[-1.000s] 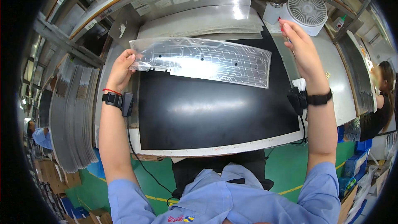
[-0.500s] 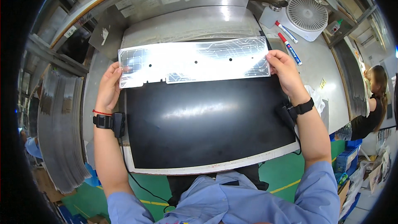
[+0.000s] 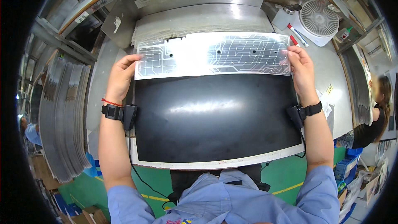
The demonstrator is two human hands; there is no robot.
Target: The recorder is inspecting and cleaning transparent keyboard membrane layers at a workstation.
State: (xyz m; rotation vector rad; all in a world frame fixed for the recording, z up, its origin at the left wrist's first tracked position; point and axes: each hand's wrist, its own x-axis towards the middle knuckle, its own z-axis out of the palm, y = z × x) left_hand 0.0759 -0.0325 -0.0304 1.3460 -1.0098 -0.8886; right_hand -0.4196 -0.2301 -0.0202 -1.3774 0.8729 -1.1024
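A long, shiny clear film sheet (image 3: pixel 213 56) with printed circuit lines and a few small dark holes is held level between my two hands. My left hand (image 3: pixel 121 74) pinches its left end, and my right hand (image 3: pixel 304 70) pinches the right end. A small notch shows in the sheet's far edge, toward the left. Beneath and nearer to me lies a black mat (image 3: pixel 215 120); the sheet hangs over its far edge. Glare hides part of the printed lines.
Sheets (image 3: pixel 199 33) lie stacked behind the mat. At the back right stand a white fan (image 3: pixel 319 18), a pump bottle (image 3: pixel 284 18) and markers (image 3: pixel 298 35). A tall stack of grey sheets (image 3: pixel 62 120) rises on the left. Another person (image 3: pixel 373 124) is at far right.
The film sheet has been turned over along its length: its notched edge, near me before, now faces away. Both hands still pinch its ends. The whole view has shifted slightly.
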